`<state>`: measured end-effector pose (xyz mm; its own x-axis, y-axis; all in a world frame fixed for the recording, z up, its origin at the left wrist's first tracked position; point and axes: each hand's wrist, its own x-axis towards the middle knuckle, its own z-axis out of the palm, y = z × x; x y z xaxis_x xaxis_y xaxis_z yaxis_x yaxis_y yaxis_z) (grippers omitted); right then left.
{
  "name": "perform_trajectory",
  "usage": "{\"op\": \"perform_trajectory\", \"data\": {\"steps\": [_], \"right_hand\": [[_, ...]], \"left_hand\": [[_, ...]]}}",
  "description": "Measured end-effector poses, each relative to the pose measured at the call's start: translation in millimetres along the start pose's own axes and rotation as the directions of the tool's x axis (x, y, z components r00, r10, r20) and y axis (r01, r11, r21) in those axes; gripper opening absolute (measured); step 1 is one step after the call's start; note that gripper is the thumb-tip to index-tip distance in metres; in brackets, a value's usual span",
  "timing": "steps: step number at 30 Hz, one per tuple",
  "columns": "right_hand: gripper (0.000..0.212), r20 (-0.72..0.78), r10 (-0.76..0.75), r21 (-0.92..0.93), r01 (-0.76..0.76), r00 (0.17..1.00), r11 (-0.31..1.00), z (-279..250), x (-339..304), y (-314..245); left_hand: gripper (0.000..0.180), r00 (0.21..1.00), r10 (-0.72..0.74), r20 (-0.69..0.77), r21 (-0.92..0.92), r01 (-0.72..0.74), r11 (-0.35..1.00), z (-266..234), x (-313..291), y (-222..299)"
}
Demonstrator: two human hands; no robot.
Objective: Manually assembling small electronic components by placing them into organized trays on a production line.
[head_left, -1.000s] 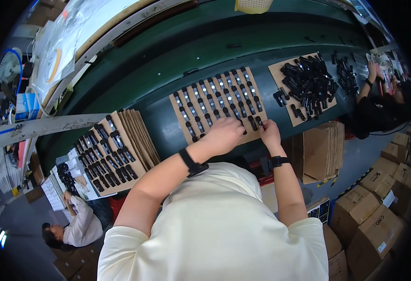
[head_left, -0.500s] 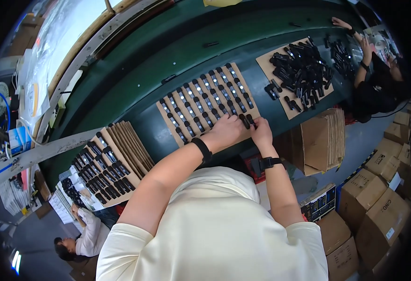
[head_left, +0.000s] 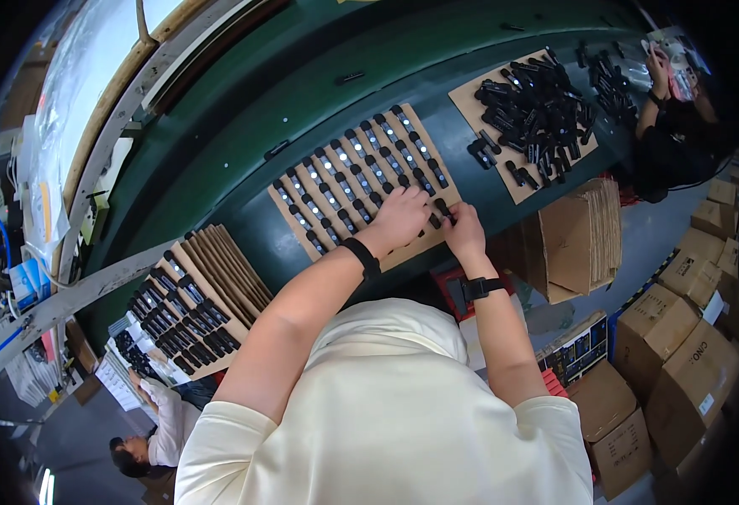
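A cardboard sheet [head_left: 422,242] on the green table carries rows of small black torch-like pieces [head_left: 342,156], each with a pale shiny spot. Over the sheet's near right part, my left hand [head_left: 401,217] has its fingers curled downward. One black piece shows beside its fingertips, but whether it is gripped is hidden. At the sheet's near right corner, my right hand [head_left: 466,229] pinches a black torch-like piece [head_left: 443,208] between thumb and fingers. Both wrists wear black bands.
A heaped pile of black pieces [head_left: 528,114] lies on another cardboard sheet [head_left: 464,94] to the right. Left stand a filled sheet [head_left: 233,326] and upright cardboard sheets [head_left: 228,265]. One co-worker [head_left: 681,126] is far right, another [head_left: 163,429] lower left. Cartons [head_left: 657,324] stack at right.
My left hand has drawn slightly left, apart from my right. The right hand still holds its piece at the sheet's corner. The whole view has shifted a little; the far-right co-worker's arms have moved.
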<state>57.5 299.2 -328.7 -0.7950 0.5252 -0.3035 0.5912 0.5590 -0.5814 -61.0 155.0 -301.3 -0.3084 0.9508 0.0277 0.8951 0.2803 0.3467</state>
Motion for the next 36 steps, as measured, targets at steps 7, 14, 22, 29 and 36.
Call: {"op": "perform_trajectory", "data": {"steps": [7, 14, 22, 29, 36], "right_hand": [[0.023, 0.019, 0.0, 0.002, 0.0, 1.0, 1.0, -1, 1, 0], [0.023, 0.021, -0.008, 0.024, 0.008, 1.0, 1.0, -2, 2, 1], [0.023, 0.02, -0.039, 0.035, 0.038, 0.999, 0.999, -4, 3, 0], [0.025, 0.016, -0.075, 0.051, 0.075, 0.997, 0.996, -2, 8, -3], [0.026, 0.066, -0.109, 0.032, 0.107, 0.992, 0.994, -1, 10, -4]], "left_hand": [[0.013, 0.999, 0.003, 0.044, 0.025, -0.005, 1.0, 6, 5, -5], [0.01, 1.0, 0.006, 0.011, 0.02, -0.006, 1.0, 6, 7, -3], [0.011, 0.999, -0.023, 0.035, 0.03, 0.022, 0.999, 3, 10, 0], [0.012, 0.998, -0.046, 0.043, 0.02, 0.045, 0.999, 1, 11, 2], [0.013, 0.981, -0.18, -0.064, -0.112, 0.172, 0.979, -25, -4, -2]]}}
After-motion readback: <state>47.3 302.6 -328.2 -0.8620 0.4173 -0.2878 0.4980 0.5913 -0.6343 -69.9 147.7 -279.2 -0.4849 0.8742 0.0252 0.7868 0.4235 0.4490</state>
